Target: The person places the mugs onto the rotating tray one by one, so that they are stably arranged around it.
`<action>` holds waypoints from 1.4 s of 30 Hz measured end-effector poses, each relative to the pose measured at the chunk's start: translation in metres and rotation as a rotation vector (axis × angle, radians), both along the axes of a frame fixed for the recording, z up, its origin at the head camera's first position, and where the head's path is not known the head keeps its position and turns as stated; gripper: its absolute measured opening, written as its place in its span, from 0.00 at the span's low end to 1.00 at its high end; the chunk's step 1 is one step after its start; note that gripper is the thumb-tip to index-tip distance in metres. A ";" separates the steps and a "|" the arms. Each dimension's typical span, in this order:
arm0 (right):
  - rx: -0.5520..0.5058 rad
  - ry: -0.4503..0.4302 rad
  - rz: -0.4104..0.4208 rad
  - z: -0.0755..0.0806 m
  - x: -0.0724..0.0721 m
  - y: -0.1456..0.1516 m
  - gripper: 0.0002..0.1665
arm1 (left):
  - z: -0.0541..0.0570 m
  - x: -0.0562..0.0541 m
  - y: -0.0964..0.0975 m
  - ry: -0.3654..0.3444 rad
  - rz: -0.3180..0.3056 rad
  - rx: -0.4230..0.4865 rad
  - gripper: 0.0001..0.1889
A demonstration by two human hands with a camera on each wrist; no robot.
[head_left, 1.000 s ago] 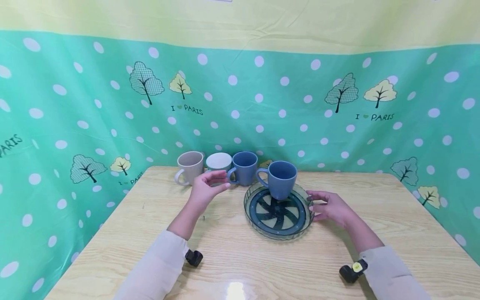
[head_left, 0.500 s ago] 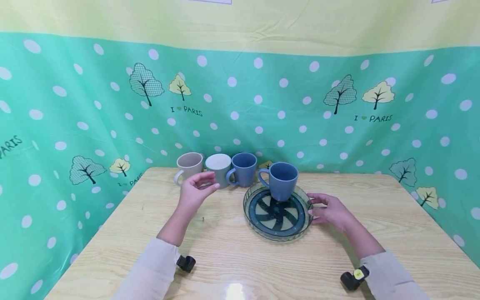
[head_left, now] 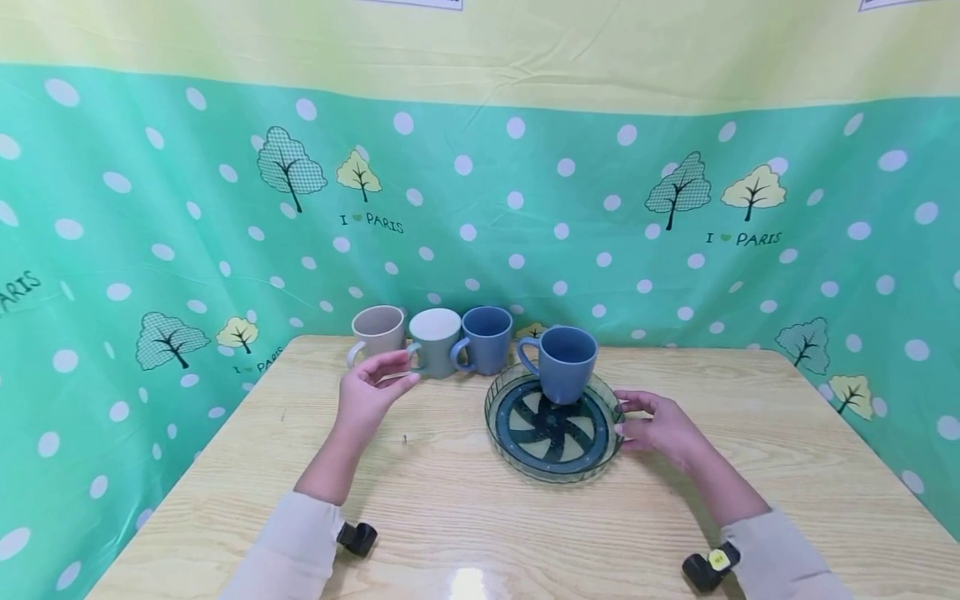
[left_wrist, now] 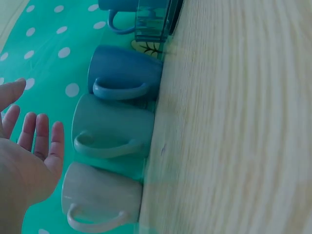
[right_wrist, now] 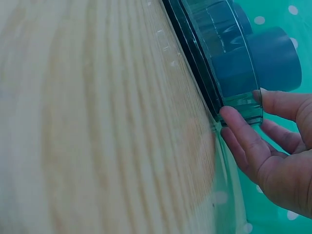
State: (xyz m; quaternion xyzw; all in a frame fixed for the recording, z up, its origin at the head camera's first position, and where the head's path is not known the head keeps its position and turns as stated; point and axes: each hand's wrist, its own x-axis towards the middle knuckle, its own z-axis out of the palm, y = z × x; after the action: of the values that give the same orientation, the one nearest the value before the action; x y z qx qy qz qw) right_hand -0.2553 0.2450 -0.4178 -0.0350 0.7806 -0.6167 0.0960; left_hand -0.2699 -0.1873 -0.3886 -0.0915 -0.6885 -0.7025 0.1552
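My left hand (head_left: pixel 367 392) hovers with loosely bent fingers and nothing held, in front of the beige mug (head_left: pixel 378 329) and the grey-green mug (head_left: pixel 435 350). Its palm and spread fingers (left_wrist: pixel 41 136) show beside those mugs in the left wrist view. At the other side, my right hand (head_left: pixel 660 429) holds the edge of a round see-through tray (head_left: pixel 525 465) with a dark pinwheel pattern. One fingertip lies at its rim and other fingers (right_wrist: pixel 239 126) lie low on the wall in the right wrist view. A blue mug (head_left: pixel 566 367) stands upright in the tray's back part, handle leftward.
Another blue mug (head_left: pixel 486 342) stands at the right end of the row of mugs, just left of the tray. A dotted green curtain (head_left: pixel 517 200) hangs right behind the wooden table (head_left: pixel 480 533).
My left hand has drawn back left and toward me, away from the blue mug in the row, uncovering the grey-green mug. My right hand has stayed at the tray's edge.
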 end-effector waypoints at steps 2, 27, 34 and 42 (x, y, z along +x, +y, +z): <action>-0.002 -0.002 -0.004 0.000 0.001 0.000 0.40 | -0.001 0.000 -0.002 0.002 0.011 0.000 0.22; 0.121 0.046 -0.047 0.004 0.012 -0.006 0.35 | 0.002 -0.004 -0.040 0.030 0.112 -0.071 0.28; 0.163 0.095 -0.032 0.010 0.002 0.002 0.30 | -0.001 -0.008 -0.052 0.012 0.184 -0.130 0.28; 0.131 0.084 0.062 0.009 -0.012 0.005 0.31 | -0.011 -0.018 -0.061 0.011 0.234 -0.098 0.23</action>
State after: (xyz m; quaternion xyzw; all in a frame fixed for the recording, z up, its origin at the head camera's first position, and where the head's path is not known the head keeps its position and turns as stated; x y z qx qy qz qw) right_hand -0.2675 0.2504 -0.4088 -0.0789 0.8211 -0.5590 0.0842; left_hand -0.2880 -0.2478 -0.3999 -0.0216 -0.7271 -0.6446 0.2353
